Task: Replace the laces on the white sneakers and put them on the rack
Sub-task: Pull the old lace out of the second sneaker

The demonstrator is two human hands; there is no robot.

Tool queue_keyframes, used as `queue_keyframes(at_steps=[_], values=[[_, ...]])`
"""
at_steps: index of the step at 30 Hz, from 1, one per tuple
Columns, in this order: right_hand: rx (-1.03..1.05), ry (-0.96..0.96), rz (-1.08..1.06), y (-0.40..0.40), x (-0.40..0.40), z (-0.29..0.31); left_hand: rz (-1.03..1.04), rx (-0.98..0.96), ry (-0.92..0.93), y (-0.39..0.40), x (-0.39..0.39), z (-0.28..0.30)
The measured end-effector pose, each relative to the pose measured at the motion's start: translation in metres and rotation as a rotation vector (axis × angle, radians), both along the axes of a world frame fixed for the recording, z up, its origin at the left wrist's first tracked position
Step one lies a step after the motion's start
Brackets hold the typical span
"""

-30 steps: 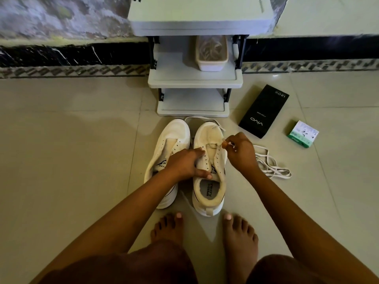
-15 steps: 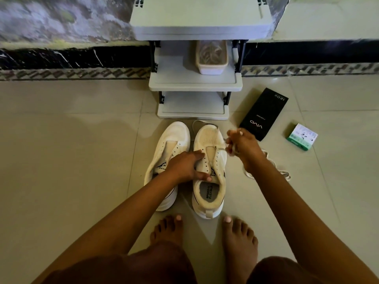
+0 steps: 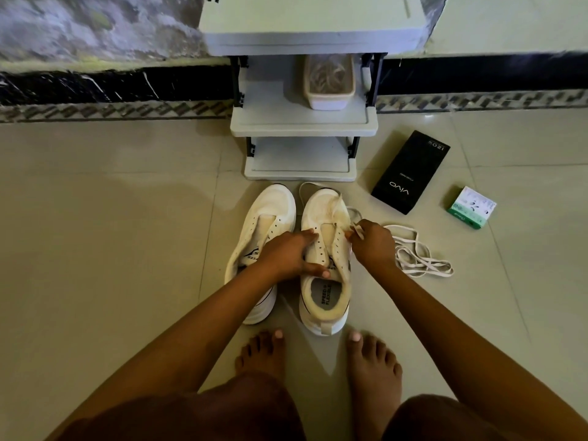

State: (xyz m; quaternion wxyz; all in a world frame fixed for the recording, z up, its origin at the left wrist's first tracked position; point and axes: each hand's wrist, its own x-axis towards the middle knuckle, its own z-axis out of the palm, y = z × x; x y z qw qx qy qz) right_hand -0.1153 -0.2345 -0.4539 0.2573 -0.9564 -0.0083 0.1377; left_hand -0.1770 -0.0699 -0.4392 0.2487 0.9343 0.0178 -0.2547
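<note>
head view: both white sneakers (image 3: 324, 268) stand on the floor before the rack (image 3: 302, 125), so shelving is left. the left hand (image 3: 286, 256) grips the right-side shoe's collar; the right hand (image 3: 370, 241) pinches a lace (image 3: 337, 206) at its eyelets. whether it is going in or coming out is unclear. loose laces (image 3: 416, 254) lie beside.

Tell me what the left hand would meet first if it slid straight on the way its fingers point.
The left hand points right across the right sneaker; past the tongue it would probably meet the right hand pinching the lace. Depth is unclear.
</note>
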Motion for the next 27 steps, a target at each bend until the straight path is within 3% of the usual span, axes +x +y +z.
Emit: queue_keyframes(at_steps=[2, 7, 12, 16, 19, 22, 27], values=[[0.067, 0.019, -0.028, -0.002, 0.0, -0.003, 0.001, 0.0, -0.003, 0.0, 0.0, 0.0], [0.58, 0.139, -0.272, -0.003, -0.007, 0.007, 0.006, -0.008, -0.015, 0.0, 0.0, -0.001], [0.896, 0.077, -0.135, 0.01, 0.005, 0.067, -0.008, -0.004, -0.023, 0.001, 0.001, -0.002], [0.754, 0.062, -0.018, 0.018, 0.02, 0.087, -0.012, -0.007, -0.024, 0.0, 0.0, -0.001], [0.532, 0.172, -0.068, 0.017, 0.012, 0.06, -0.006, -0.006, -0.009, 0.0, -0.001, 0.0], [0.315, 0.165, -0.061, 0.008, -0.003, 0.03, 0.015, -0.012, 0.007, 0.0, 0.0, -0.001], [0.231, 0.11, -0.063, 0.001, -0.006, 0.01, 0.021, -0.016, 0.017, 0.0, 0.0, -0.002]])
